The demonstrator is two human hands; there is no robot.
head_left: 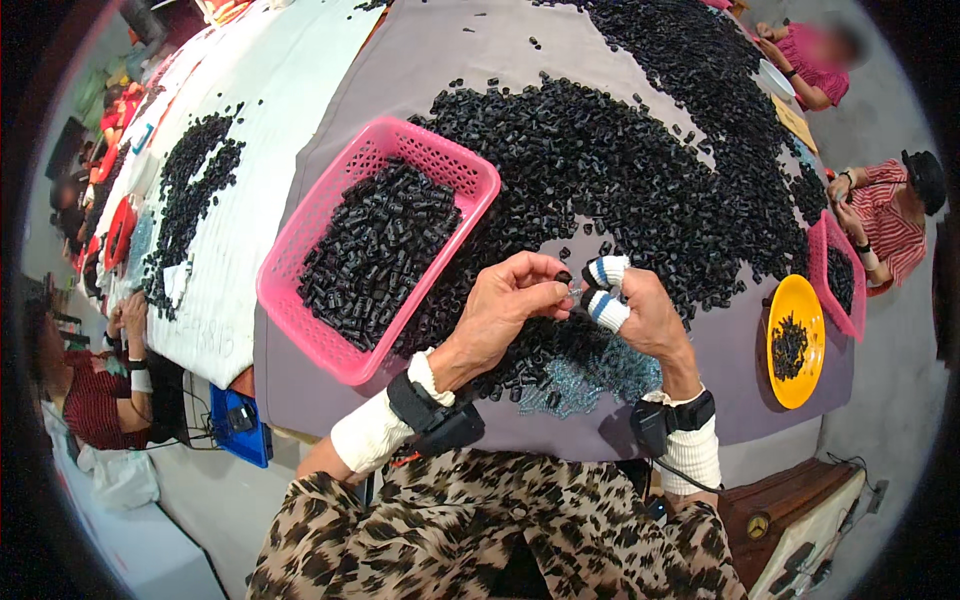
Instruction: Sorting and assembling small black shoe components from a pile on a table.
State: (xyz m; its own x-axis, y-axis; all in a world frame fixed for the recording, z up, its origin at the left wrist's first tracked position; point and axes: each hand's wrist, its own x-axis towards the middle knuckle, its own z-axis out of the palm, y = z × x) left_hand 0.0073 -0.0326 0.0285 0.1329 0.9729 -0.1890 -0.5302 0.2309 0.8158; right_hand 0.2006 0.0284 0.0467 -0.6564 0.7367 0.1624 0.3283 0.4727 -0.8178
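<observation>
My left hand pinches a small black plastic piece between thumb and fingertips, above the pile on the table. Close against it is my right hand, its thumb and finger covered by white knitted sleeves with blue and black stripes. Those fingers are pressed together where the hands meet. A tiny pale glint shows there, too small to name. Loose black plastic pieces spread widely behind my hands. Under them, near the table's front edge, lies a heap of clear bluish small pieces.
A pink perforated basket full of black pieces stands left of my hands. At the right are a yellow dish and another pink basket. People sit along both sides. A blue bin is lower left.
</observation>
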